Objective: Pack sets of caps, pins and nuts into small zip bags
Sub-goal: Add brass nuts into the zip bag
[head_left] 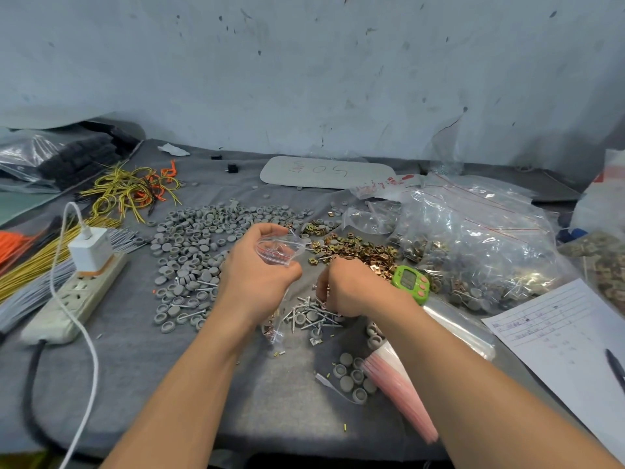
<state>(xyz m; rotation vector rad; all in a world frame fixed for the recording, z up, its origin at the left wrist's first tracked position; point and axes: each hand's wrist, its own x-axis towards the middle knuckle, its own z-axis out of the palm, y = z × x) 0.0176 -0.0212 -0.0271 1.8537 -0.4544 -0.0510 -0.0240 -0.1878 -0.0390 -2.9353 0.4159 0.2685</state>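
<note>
Desk strewn with caps, nuts, pins
Left hand pinches open zip bag; right hand curls fingers round pins

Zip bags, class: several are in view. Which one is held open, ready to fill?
The small clear bag in the left hand, its mouth spread open; the large bags at right lie filled and untouched.

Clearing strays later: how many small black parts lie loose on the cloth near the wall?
2. One black part lies right of the white scrap; the other sits nearer, left of the pale board. Others may be hidden.
</note>
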